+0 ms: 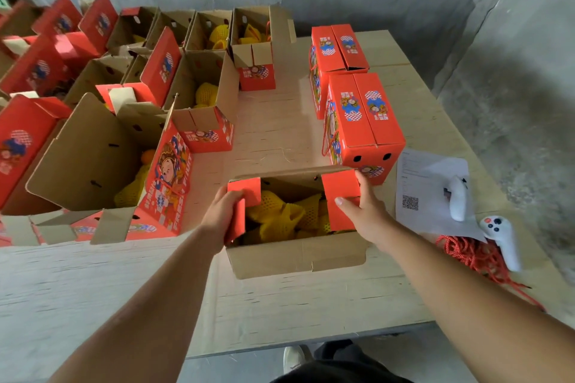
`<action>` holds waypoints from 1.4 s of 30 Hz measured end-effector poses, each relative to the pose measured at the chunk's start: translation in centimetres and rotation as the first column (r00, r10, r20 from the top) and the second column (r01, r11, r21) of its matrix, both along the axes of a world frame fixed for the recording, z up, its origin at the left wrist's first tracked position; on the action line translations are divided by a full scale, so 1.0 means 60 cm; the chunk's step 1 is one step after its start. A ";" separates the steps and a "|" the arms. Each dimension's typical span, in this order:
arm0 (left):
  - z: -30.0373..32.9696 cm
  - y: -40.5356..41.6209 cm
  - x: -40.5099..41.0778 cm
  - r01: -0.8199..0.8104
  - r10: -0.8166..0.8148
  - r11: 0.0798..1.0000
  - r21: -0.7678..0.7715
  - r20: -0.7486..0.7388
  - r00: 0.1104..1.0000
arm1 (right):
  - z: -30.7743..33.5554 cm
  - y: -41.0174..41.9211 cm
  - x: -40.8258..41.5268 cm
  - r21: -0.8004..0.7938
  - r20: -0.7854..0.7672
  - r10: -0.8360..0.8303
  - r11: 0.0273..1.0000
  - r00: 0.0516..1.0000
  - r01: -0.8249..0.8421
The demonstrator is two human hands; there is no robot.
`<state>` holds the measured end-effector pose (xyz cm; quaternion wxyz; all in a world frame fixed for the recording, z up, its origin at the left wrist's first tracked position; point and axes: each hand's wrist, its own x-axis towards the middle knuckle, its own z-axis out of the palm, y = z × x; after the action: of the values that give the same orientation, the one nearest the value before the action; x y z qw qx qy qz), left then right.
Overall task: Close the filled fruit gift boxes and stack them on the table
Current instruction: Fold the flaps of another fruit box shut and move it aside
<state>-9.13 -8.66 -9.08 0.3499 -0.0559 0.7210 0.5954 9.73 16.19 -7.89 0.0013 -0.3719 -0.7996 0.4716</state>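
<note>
An open gift box [298, 253] stands on the table near its front edge, filled with fruit in yellow foam nets [281, 218]. My left hand [219, 216] grips the red left side flap [241, 211], folding it inward. My right hand [362, 211] holds the red right side flap [340, 196], thumb on top. The long front and back flaps stand open. Two closed red boxes lie on the table behind: one [365, 126] close by, one [337, 51] farther back.
Several open filled boxes [205, 102] crowd the table's left and back. A paper sheet [426, 183] with two white controllers [501, 239] and a heap of red cord [476, 255] lie at the right. The wooden table [280, 305] ends near my shoes. Concrete walls stand behind and at right.
</note>
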 end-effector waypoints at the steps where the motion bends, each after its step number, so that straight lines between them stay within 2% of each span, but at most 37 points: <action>1: 0.005 0.011 -0.004 -0.020 0.018 0.997 -0.069 -0.019 1.000 | 0.002 0.004 -0.005 -0.051 -0.006 -0.020 0.998 1.000 0.020; 4: 0.012 0.035 -0.020 -0.005 -0.043 0.941 -0.339 -0.136 0.990 | -0.006 0.014 -0.024 -0.128 -0.068 -0.091 0.988 0.994 0.082; 6: 0.007 0.038 -0.031 0.001 -0.083 0.900 -0.435 -0.169 0.982 | -0.008 0.018 -0.035 -0.283 -0.064 -0.162 0.949 0.985 0.138; 7: 0.006 0.038 -0.032 -0.006 -0.066 0.904 -0.426 -0.155 0.986 | -0.008 0.019 -0.038 -0.380 -0.032 -0.178 0.912 0.983 0.153; 9: 0.004 0.037 -0.026 -0.062 0.025 0.953 -0.298 -0.128 0.991 | -0.009 0.023 -0.042 -0.499 0.052 -0.208 0.842 0.977 0.206; 11: 0.003 0.035 -0.013 -0.146 0.123 0.982 -0.117 -0.185 0.975 | -0.007 0.027 -0.045 -0.555 0.134 -0.245 0.785 0.960 0.277; 13: 0.001 0.033 -0.005 -0.182 0.175 0.983 0.005 -0.284 0.943 | -0.004 0.028 -0.049 -0.589 0.139 -0.249 0.757 0.958 0.283; 15: 0.003 0.030 -0.001 -0.187 0.196 0.981 0.060 -0.343 0.919 | -0.001 0.024 -0.056 -0.550 0.041 -0.246 0.804 0.968 0.227; 17: 0.007 0.025 0.005 -0.217 0.249 0.968 0.127 -0.362 0.898 | -0.004 0.018 -0.058 -0.345 -0.149 -0.221 0.925 0.964 0.159; 19: 0.010 0.023 0.010 -0.296 0.352 0.926 0.234 -0.254 0.901 | -0.006 0.015 -0.055 -0.193 -0.327 -0.190 0.972 0.926 0.132; 21: 0.016 0.027 0.012 -0.334 0.376 0.909 0.248 -0.147 0.915 | -0.003 0.009 -0.047 -0.264 -0.422 -0.241 0.955 0.874 0.136; 24: 0.028 0.026 0.013 -0.304 0.338 0.925 0.226 -0.127 0.933 | 0.009 0.009 -0.041 -0.466 -0.422 -0.383 0.869 0.822 0.165; 26: 0.029 0.011 0.015 -0.233 0.259 0.946 0.224 -0.097 0.961 | 0.020 0.013 -0.041 -0.484 -0.385 -0.387 0.858 0.838 0.174; 27: 0.025 0.000 0.017 -0.168 0.194 0.961 0.218 -0.102 0.976 | 0.024 0.018 -0.042 -0.403 -0.371 -0.314 0.902 0.874 0.153; 29: 0.013 -0.024 0.021 -0.004 0.028 0.992 0.126 -0.191 0.981 | 0.020 0.034 -0.036 -0.109 -0.325 -0.029 0.994 0.945 -0.007; 30: 0.007 -0.034 0.021 0.088 -0.081 0.996 0.014 -0.280 0.957 | 0.014 0.040 -0.033 0.026 -0.281 0.124 0.992 0.952 -0.122; 31: 0.002 -0.040 0.017 0.163 -0.208 0.976 -0.144 -0.393 0.896 | 0.008 0.043 -0.030 0.133 -0.234 0.247 0.966 0.940 -0.221; 33: 0.001 -0.041 0.006 0.205 -0.459 0.869 -0.451 -0.578 0.675 | -0.004 0.039 -0.026 0.283 -0.165 0.371 0.905 0.914 -0.317; 34: 0.007 -0.036 -0.001 0.222 -0.561 0.812 -0.540 -0.616 0.553 | -0.008 0.037 -0.025 0.337 -0.146 0.387 0.885 0.910 -0.322; 37: 0.029 -0.014 -0.019 0.292 -0.786 0.618 -0.730 -0.566 0.250 | -0.004 0.036 -0.032 0.587 -0.062 0.431 0.745 0.900 -0.316; 39: 0.036 -0.003 -0.022 0.236 -0.832 0.554 -0.798 -0.536 0.142 | 0.000 0.035 -0.036 0.703 -0.017 0.452 0.640 0.892 -0.310; 42: 0.041 0.007 -0.014 0.095 -0.867 0.497 -0.863 -0.497 0.027 | 0.006 0.030 -0.041 0.804 -0.023 0.467 0.534 0.884 -0.261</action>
<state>-9.99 -8.23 -6.60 0.0070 0.4707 0.8812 0.0418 7.28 18.01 -7.53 0.1585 -0.0984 -0.9767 0.1059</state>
